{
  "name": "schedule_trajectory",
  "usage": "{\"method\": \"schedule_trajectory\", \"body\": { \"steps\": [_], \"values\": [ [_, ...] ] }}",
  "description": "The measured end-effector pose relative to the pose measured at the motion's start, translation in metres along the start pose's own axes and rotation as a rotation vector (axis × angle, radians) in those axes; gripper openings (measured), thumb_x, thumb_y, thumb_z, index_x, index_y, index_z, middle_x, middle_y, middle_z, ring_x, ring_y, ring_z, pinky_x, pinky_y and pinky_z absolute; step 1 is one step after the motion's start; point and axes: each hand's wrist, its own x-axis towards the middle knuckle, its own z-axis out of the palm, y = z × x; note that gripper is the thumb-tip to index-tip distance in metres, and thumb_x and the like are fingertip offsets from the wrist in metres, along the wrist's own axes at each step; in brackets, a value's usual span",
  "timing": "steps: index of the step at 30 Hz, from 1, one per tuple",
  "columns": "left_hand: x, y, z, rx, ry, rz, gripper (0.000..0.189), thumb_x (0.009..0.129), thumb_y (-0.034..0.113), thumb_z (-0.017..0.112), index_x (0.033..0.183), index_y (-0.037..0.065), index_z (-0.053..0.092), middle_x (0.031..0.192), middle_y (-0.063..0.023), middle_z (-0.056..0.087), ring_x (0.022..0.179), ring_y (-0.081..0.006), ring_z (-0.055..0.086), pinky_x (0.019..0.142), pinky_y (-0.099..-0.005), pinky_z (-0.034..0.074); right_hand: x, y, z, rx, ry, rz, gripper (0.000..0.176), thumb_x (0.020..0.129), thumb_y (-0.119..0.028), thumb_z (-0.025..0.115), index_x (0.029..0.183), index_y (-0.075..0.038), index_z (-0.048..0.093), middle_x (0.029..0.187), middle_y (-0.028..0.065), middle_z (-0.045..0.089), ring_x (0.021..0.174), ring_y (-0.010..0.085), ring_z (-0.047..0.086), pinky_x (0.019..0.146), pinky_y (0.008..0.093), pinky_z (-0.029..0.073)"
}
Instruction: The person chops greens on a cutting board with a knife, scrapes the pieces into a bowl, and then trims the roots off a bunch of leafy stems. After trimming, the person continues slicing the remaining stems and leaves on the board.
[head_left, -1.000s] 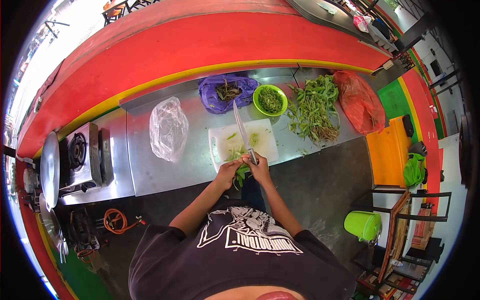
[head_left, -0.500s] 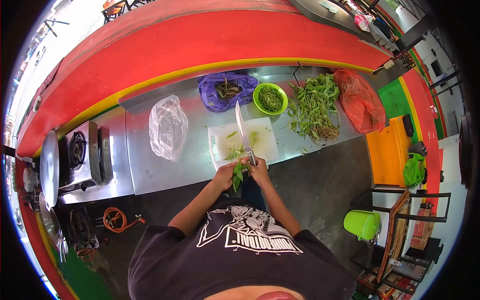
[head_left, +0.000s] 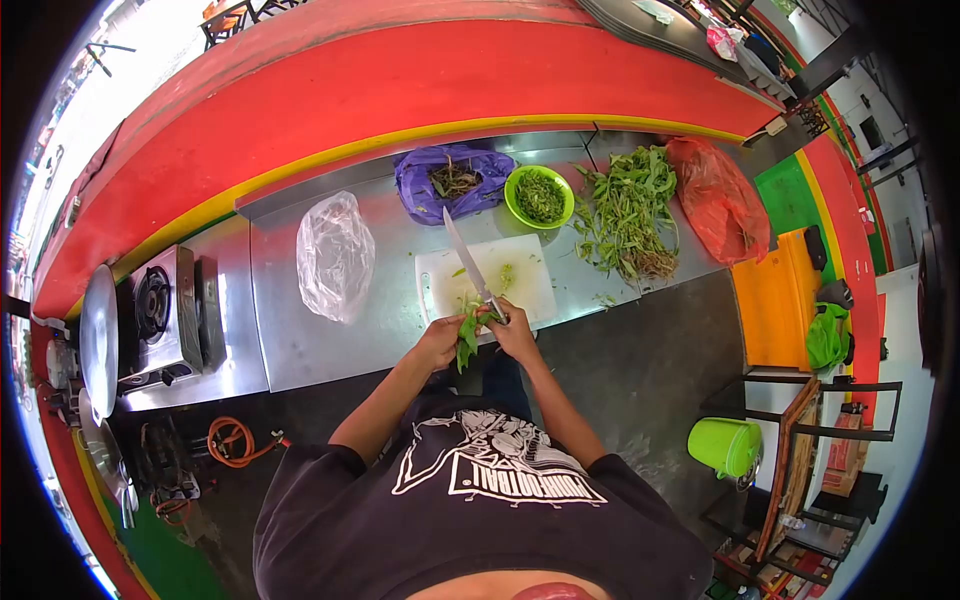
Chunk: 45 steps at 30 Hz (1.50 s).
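Note:
Just over the near edge of the white cutting board (head_left: 535, 270), my left hand (head_left: 438, 342) holds a small bunch of green leaves (head_left: 467, 338). Wrapped round the handle of a long knife (head_left: 468, 258) is my right hand (head_left: 514, 334); the blade points up and to the left across the board. Bits of cut greens lie on the board. Behind it stands a lime green bowl (head_left: 513, 205) of chopped greens, beside a purple bag (head_left: 415, 190) with stems inside. A heap of leafy stems (head_left: 635, 205) rests to the right of the bowl.
A clear plastic bag (head_left: 336, 257) lies on the steel counter (head_left: 275, 345) at the left, with a gas stove (head_left: 165, 310) beyond it. A red plastic bag (head_left: 718, 205) is at the counter's right end. A green bucket (head_left: 722, 447) stands lower right.
The knife blade has swung to the left and its tip is a little lower. Both hands have risen slightly, still holding the knife and the leaves.

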Motion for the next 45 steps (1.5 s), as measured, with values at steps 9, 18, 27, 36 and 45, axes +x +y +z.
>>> {"method": "schedule_trajectory", "body": {
  "steps": [9, 18, 27, 36, 45],
  "values": [
    [0.001, 0.006, 0.004, 0.08, 0.019, -0.018, 0.029, 0.101, 0.024, 0.061, 0.118, 0.002, 0.068, 0.092, -0.003, 0.066, 0.078, -0.0102, 0.061, 0.063, -0.0236, 0.054, -0.001, -0.012, -0.004, -0.144, -0.029, 0.079, 0.014, 0.085, 0.001, 0.07, 0.099, 0.002, 0.069, 0.089, 0.008, 0.06, 0.081, 0.0161, 0.061, 0.074, 0.0275, 0.047],
    [-0.012, 0.021, 0.008, 0.214, -0.134, -0.012, 0.032, 0.092, 0.02, 0.072, 0.118, 0.002, 0.068, 0.1, -0.0008, 0.067, 0.086, -0.01, 0.062, 0.077, -0.0234, 0.052, -0.001, -0.005, -0.006, -0.129, -0.046, 0.06, 0.008, 0.088, -0.002, 0.068, 0.093, 0.003, 0.064, 0.09, 0.0081, 0.059, 0.082, 0.0169, 0.059, 0.076, 0.028, 0.046],
    [-0.019, 0.03, 0.016, 0.408, -0.065, 0.06, 0.031, 0.094, 0.009, 0.062, 0.123, -0.003, 0.064, 0.1, -0.0039, 0.067, 0.084, -0.0108, 0.061, 0.075, -0.0247, 0.051, 0.004, -0.015, -0.002, -0.136, -0.017, 0.145, 0.03, 0.094, -0.027, 0.07, 0.091, 0.001, 0.061, 0.084, 0.0075, 0.059, 0.076, 0.0174, 0.055, 0.072, 0.0305, 0.046],
    [-0.021, 0.03, 0.021, 0.433, -0.008, 0.151, 0.03, 0.094, 0.006, 0.065, 0.122, -0.005, 0.065, 0.103, -0.0062, 0.068, 0.085, -0.011, 0.062, 0.076, -0.0249, 0.052, 0.007, -0.018, 0.001, -0.219, 0.03, 0.093, 0.037, 0.096, -0.035, 0.067, 0.089, 0.001, 0.062, 0.078, 0.0075, 0.055, 0.069, 0.0172, 0.051, 0.065, 0.0312, 0.042],
    [-0.016, 0.031, 0.02, 0.292, -0.027, 0.177, 0.03, 0.098, 0.017, 0.065, 0.12, -0.004, 0.064, 0.104, -0.0071, 0.069, 0.089, -0.0116, 0.064, 0.08, -0.0246, 0.052, 0.01, -0.018, 0.003, -0.203, 0.081, 0.045, 0.031, 0.097, -0.03, 0.066, 0.089, -0.001, 0.061, 0.073, 0.0046, 0.051, 0.064, 0.0135, 0.047, 0.06, 0.03, 0.04]
  ]
}}
